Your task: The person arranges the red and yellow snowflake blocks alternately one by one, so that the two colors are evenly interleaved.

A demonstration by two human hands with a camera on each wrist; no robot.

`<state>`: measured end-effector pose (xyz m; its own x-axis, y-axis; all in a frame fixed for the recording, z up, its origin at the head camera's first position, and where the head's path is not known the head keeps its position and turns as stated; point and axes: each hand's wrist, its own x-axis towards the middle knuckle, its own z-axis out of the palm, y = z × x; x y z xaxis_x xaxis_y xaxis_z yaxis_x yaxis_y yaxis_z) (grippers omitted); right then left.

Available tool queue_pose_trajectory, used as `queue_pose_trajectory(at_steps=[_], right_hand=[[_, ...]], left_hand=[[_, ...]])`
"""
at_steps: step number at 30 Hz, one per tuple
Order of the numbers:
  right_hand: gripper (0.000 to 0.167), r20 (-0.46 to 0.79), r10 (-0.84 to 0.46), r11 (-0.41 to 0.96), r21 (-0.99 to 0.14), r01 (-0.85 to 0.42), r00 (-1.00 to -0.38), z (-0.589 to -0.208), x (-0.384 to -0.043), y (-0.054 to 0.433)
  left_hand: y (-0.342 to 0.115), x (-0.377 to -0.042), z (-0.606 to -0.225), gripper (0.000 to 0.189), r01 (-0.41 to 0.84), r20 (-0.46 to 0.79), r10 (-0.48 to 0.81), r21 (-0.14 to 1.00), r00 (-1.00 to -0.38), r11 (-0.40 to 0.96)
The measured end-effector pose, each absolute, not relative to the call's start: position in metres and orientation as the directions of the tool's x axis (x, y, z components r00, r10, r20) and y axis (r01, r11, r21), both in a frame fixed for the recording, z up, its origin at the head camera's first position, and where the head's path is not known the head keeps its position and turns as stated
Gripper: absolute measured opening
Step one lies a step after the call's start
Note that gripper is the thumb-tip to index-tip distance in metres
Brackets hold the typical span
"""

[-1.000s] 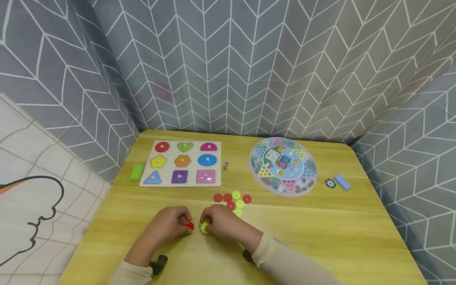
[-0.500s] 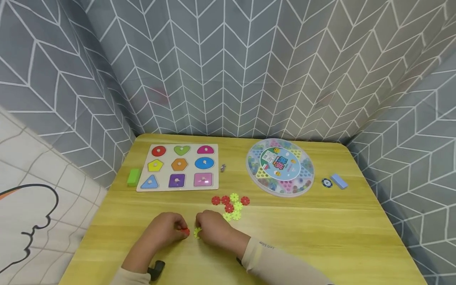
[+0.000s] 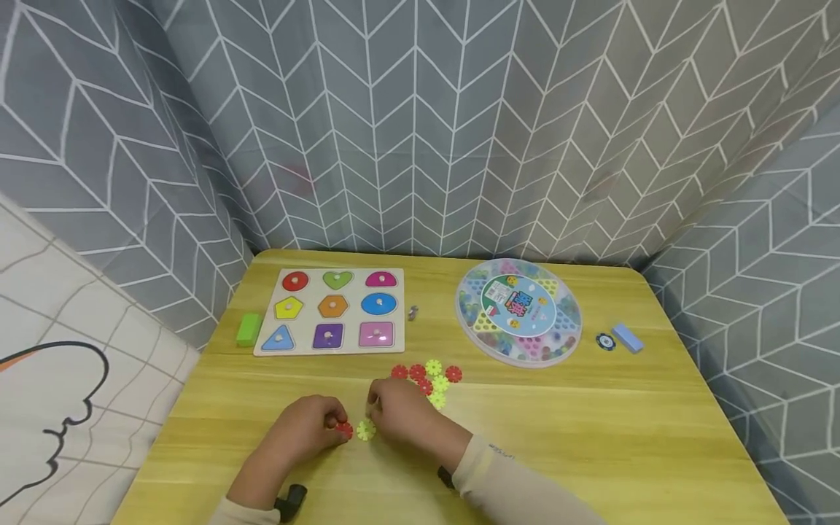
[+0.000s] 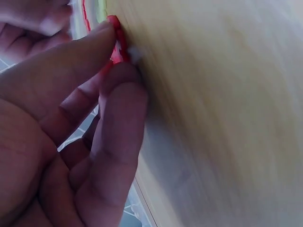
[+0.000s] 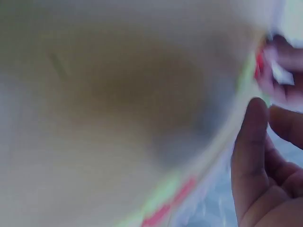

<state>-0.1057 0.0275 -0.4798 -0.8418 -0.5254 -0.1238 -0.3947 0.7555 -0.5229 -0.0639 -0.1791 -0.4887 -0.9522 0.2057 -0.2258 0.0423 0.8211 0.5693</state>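
Note:
Between thumb and fingers, my left hand [image 3: 311, 426] pinches a red snowflake disc [image 3: 345, 430], a flat toy piece with a notched edge. Its edge shows red at the fingertips in the left wrist view [image 4: 118, 42]. Just to the right, a yellow-green snowflake disc [image 3: 365, 430] lies on the table, with a small gap to the red one. My right hand [image 3: 403, 410] is right behind and beside that yellow disc; in the right wrist view its thumb and fingers are loosely bent with nothing between them.
Several red snowflake discs [image 3: 453, 374] and yellow ones [image 3: 434, 367] lie behind my right hand. Farther back are a shape puzzle board [image 3: 303, 318], a round game box [image 3: 518, 306], a green block [image 3: 249, 329], a small metallic piece [image 3: 413, 313], a poker chip [image 3: 606, 341] and a blue block [image 3: 628, 337].
The right hand has let go of the yellow disc and drawn slightly up and away, leaving it on the table. The left hand still pinches the red disc.

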Motion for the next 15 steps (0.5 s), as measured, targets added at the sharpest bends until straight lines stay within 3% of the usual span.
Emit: queue_pose_trajectory(at_steps=[6,11,15], right_hand=[[0.011,-0.023,-0.363,0.809,-0.504,-0.303,-0.932,-0.468,-0.146,0.097],[0.026,-0.135,-0.345,0.850,-0.465,-0.248,-0.929,-0.479,-0.157,0.144],[0.028,-0.137,-0.374,0.835,-0.480,-0.268,-0.917,-0.492,-0.158,0.154]], left_hand=[[-0.176,-0.064,-0.491,0.026,0.033,-0.243,0.209,0.575,-0.947,0.818],[-0.177,-0.065,-0.490,0.031,0.009,-0.263,0.197,0.579,-0.945,0.815],[-0.178,-0.065,-0.487,0.030,0.011,-0.245,0.188,0.582,-0.951,0.813]])
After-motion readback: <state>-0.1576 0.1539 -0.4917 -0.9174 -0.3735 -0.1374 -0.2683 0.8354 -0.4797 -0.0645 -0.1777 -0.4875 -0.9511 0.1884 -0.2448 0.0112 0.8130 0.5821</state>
